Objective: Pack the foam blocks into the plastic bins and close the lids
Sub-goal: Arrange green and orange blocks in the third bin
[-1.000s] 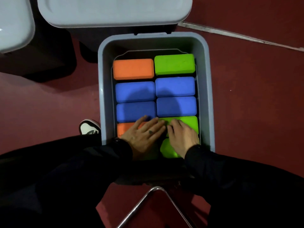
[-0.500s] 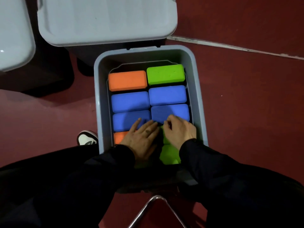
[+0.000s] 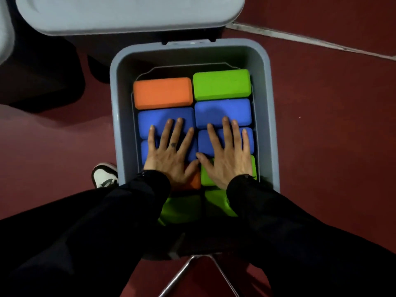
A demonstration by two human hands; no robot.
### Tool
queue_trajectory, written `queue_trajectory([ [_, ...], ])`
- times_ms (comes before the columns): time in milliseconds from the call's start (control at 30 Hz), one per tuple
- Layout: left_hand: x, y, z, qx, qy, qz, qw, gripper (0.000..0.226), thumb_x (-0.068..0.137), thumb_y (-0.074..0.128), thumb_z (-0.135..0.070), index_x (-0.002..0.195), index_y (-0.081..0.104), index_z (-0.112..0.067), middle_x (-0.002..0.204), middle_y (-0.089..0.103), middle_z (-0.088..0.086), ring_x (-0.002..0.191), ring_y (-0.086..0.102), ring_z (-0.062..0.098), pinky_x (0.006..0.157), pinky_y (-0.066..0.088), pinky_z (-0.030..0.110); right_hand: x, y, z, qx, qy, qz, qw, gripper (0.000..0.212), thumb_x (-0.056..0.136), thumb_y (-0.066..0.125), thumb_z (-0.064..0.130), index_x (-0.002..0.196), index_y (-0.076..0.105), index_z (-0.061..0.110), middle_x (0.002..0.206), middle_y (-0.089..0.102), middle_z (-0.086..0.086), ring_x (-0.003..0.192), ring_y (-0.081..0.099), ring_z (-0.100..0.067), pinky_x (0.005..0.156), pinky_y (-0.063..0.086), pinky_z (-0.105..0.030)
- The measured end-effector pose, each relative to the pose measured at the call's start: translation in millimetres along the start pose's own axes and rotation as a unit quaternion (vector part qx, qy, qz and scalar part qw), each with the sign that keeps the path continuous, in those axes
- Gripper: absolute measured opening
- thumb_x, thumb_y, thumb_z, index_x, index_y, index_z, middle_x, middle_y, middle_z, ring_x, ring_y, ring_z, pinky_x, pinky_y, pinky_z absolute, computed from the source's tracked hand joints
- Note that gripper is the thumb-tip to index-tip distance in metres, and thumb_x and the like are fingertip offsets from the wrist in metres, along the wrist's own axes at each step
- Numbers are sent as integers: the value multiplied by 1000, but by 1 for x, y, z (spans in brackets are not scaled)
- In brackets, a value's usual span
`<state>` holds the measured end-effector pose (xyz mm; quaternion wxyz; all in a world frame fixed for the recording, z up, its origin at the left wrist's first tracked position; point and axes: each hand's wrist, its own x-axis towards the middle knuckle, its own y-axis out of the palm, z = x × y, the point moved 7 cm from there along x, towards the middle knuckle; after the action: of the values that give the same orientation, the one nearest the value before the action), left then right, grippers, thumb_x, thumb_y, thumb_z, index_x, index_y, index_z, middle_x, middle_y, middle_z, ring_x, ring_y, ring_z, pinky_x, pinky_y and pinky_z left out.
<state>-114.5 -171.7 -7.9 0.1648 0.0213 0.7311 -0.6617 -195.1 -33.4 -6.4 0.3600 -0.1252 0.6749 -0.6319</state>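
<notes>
An open grey plastic bin [image 3: 269, 116] stands on the red floor, filled with two columns of foam blocks. At the far end lie an orange block [image 3: 162, 93] and a green block [image 3: 221, 85], then several blue blocks [image 3: 222, 110]. My left hand [image 3: 169, 155] lies flat with spread fingers on the left blue blocks. My right hand [image 3: 228, 157] lies flat on the right blue block and a green block [image 3: 205, 174]. More green blocks [image 3: 182, 209] show at the near end, partly hidden by my sleeves.
The bin's grey lid [image 3: 128, 16] stands raised behind it. Part of another grey bin or lid [image 3: 5, 28] shows at the far left. A shoe [image 3: 105, 174] is left of the bin. A metal frame [image 3: 182, 273] sits below my arms.
Both hands have slid forward from the near orange and green blocks onto the blue blocks, and the fingers have spread out flat.
</notes>
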Motion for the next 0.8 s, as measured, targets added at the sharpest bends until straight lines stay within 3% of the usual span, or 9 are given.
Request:
queue_trajectory([
  [100, -5, 2, -4, -3, 15, -6, 1000, 86, 92, 26, -72, 162, 17, -22, 170, 3, 11, 157, 3, 33, 119, 3, 69, -9, -2, -4, 28, 3, -9, 1000, 79, 97, 20, 74, 163, 13, 31, 171, 2, -11, 158, 1, -33, 125, 9, -55],
  [233, 11, -19, 6, -4, 35, -64, 997, 83, 95, 28, -70, 159, 29, -17, 168, 17, 13, 154, 17, 36, 118, 11, 70, 16, -34, -13, 110, 12, -114, 987, 68, 102, 31, 60, 158, 36, 21, 164, 30, -14, 151, 26, -37, 118, 25, -53],
  [367, 61, -37, 44, -15, -42, -55, 997, 84, 95, 28, -68, 161, 18, -17, 170, 8, 12, 156, 8, 35, 118, 3, 69, 84, -52, -12, 76, -15, -111, 991, 73, 101, 33, 60, 162, 23, 20, 170, 11, -14, 157, 8, -35, 125, 11, -53],
  [533, 65, -23, 48, 7, -62, -34, 997, 89, 94, 23, -75, 162, 11, -19, 170, -2, 11, 156, -2, 34, 117, -1, 71, 85, -34, -7, -28, -21, -101, 994, 81, 102, 21, 68, 164, 12, 17, 170, 4, -16, 157, 5, -38, 124, 9, -58],
  [800, 46, -19, 33, -23, -72, -37, 996, 85, 96, 21, -73, 161, 14, -19, 170, 3, 9, 157, 0, 33, 118, 3, 70, 62, -26, -3, -17, -6, -104, 994, 77, 103, 22, 66, 163, 19, 17, 170, 9, -15, 157, 7, -38, 124, 11, -59],
])
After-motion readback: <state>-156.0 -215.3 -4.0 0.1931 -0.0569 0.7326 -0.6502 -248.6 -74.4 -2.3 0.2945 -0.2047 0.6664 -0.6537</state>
